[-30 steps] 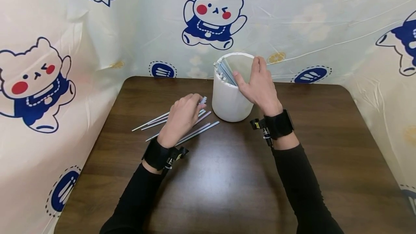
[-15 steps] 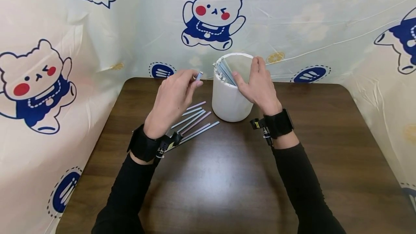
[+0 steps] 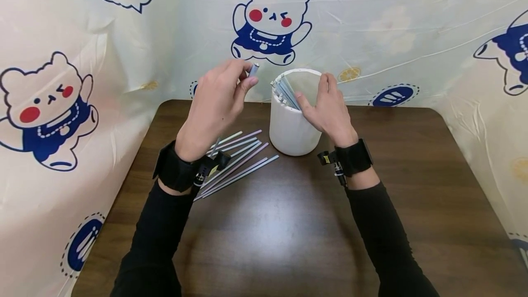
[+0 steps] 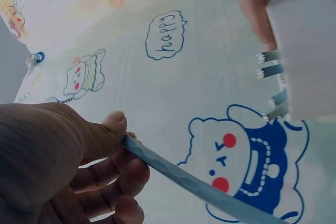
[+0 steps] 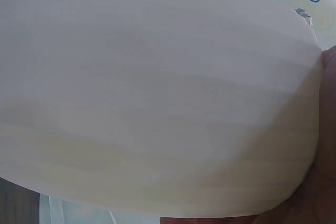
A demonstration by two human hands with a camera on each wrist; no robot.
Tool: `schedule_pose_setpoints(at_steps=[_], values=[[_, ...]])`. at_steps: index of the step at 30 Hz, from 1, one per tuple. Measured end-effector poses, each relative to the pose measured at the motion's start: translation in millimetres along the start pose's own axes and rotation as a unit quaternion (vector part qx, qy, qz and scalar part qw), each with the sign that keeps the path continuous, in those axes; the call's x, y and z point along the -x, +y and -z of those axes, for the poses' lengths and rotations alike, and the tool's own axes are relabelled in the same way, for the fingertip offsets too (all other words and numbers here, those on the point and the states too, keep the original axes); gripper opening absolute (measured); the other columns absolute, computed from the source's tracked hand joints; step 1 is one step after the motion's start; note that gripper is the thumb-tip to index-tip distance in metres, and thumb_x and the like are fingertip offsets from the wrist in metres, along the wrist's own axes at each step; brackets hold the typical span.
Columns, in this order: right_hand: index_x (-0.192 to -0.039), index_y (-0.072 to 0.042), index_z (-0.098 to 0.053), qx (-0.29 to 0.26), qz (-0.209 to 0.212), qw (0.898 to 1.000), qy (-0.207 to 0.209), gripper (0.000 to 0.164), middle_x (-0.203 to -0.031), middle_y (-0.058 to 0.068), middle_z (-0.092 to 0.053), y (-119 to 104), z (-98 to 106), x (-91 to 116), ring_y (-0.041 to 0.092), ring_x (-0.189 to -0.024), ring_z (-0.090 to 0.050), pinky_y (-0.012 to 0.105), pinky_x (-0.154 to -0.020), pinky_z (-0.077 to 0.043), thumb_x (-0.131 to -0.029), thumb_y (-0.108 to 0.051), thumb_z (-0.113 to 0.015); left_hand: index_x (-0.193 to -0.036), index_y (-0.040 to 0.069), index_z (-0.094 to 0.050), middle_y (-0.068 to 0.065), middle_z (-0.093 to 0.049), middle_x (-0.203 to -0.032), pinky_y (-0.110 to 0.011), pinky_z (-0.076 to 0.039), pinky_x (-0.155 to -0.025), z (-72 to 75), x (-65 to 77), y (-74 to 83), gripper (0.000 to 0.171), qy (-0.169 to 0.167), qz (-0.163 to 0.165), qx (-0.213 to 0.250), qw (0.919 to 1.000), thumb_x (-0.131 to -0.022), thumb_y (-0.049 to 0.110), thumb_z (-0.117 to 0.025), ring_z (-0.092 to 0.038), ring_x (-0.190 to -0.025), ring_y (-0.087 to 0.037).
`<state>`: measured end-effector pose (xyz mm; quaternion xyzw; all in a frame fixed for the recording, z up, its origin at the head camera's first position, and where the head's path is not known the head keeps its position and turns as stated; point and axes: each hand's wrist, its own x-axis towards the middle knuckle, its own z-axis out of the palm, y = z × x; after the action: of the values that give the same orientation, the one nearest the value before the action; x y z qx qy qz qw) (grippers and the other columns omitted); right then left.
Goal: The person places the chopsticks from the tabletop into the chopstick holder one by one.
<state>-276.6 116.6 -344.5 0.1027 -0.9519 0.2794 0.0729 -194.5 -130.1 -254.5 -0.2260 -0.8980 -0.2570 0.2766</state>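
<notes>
My left hand (image 3: 216,102) is raised to the left of a white cylindrical container (image 3: 292,134). Between its thumb and fingers it pinches a slim pale-blue stick (image 4: 199,184), whose tip shows above the thumb in the head view. Several similar bluish sticks (image 3: 285,91) lean inside the container against its left rim. With thumb and fingers at the rim, my right hand (image 3: 331,111) grips the container's right side. Its outer wall (image 5: 157,93) fills most of the right wrist view. Below the left hand, several thin pastel sticks (image 3: 264,164) lie fanned out on the table.
The brown wooden table (image 3: 272,246) has rounded back corners. A pale curtain (image 3: 359,17) printed with cartoon bears hangs behind it and along both sides. The container stands near the table's back edge.
My left hand has lifted up and back from the loose sticks, carrying one stick to above the container's rim height. The right hand and the container have stayed in place.
</notes>
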Motion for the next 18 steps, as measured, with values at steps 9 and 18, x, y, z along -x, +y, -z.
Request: schedule_pose_setpoints(at_steps=[9, 18], values=[[-0.157, 0.007, -0.018, -0.001, 0.004, 1.0, 0.005, 0.094, -0.164, 0.025, -0.021, 2, -1, 1, 0.049, -0.137, -0.043, 0.065, -0.111, -0.04, -0.097, -0.06, -0.046, -0.117, -0.003, -0.065, -0.019, -0.067, -0.102, -0.033, -0.048, -0.075, 8.0, -24.4, 7.5, 0.031, 0.004, 0.0, 0.003, 1.0, -0.103, 0.024, -0.056, -0.059, -0.085, -0.029], [-0.158, 0.006, -0.018, -0.004, 0.005, 1.0, 0.01, 0.094, -0.163, 0.025, -0.023, 2, -1, 0, 0.048, -0.135, -0.044, 0.066, -0.109, -0.042, -0.097, -0.06, -0.046, -0.12, -0.004, -0.064, -0.02, -0.069, -0.106, -0.034, -0.053, -0.083, 15.8, -47.9, 14.0, 0.032, 0.011, -0.026, 0.016, 0.9995, -0.104, 0.023, -0.055, -0.06, -0.091, -0.029]])
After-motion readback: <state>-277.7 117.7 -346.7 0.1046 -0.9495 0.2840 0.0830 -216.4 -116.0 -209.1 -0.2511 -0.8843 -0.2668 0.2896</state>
